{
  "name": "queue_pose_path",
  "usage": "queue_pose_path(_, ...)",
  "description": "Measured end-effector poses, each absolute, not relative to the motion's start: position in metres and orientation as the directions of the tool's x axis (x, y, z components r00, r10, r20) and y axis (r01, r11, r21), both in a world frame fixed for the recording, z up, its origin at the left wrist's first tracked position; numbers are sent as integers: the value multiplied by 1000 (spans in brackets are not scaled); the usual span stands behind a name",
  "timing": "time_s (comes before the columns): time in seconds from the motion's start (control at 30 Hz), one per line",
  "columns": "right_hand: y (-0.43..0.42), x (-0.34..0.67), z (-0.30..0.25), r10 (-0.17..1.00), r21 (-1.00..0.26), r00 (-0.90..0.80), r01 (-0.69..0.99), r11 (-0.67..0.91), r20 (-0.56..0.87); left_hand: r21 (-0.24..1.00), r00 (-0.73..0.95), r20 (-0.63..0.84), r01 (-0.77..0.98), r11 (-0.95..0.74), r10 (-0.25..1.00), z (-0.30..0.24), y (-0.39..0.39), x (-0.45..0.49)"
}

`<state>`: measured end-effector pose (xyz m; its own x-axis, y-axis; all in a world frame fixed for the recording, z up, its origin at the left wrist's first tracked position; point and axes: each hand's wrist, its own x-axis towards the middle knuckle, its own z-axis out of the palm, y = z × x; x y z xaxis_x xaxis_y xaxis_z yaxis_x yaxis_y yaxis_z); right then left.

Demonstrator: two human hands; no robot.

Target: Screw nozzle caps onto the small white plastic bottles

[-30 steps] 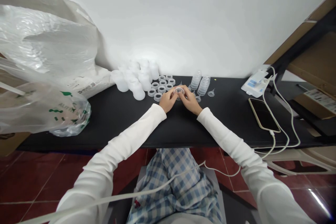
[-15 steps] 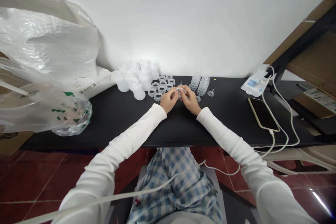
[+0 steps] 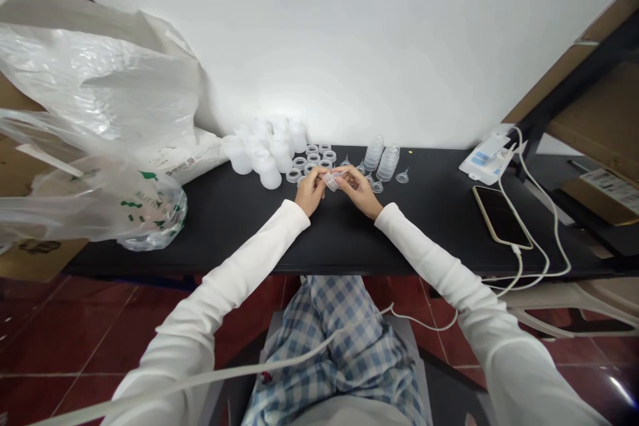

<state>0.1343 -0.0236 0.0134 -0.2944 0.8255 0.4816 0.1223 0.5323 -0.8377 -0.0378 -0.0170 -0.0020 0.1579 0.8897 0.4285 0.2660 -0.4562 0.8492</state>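
Observation:
Over the middle of the table, my left hand (image 3: 310, 193) and my right hand (image 3: 363, 193) close their fingers on a clear ribbed screw ring (image 3: 331, 181), held tilted between them. Part of it is hidden by the fingers. Several similar translucent rings (image 3: 299, 163) lie just beyond my left hand. Small clear nipple-shaped pieces with thin tips lie about my right hand, one teat (image 3: 402, 177) farther right. Two stacks of clear domed caps (image 3: 388, 164) stand behind that hand. Several frosted white bottles (image 3: 270, 174) stand grouped to the left of the rings.
Large plastic bags (image 3: 144, 100) fill the left side of the black table (image 3: 239, 226). On the right are a phone (image 3: 502, 216) on a charging cable, a white and blue packet (image 3: 484, 158) and a shelf with boxes. A white wall rises behind; a cable crosses my lap.
The ring has been turned from lying arched between both thumbs to tilted with its ribbed side showing. My left hand has moved slightly left; the view has shifted a little.

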Motion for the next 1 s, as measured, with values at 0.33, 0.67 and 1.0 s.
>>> queue_pose_path(0.33, -20, 137, 14, 795, -747, -124, 284, 602, 594, 665, -316, 663, 664, -341, 679, -1, -50, -78)
queue_pose_path(0.67, -17, 149, 15, 601, -414, -415, 459, 786, 683, 793, -590, 374, 604, 83, 716, 9, -24, -103)
queue_pose_path(1.0, -14, 157, 19, 525, -232, -499, 535, 812, 689, 689, -343, 535, 706, -164, 772, 6, -21, -96)
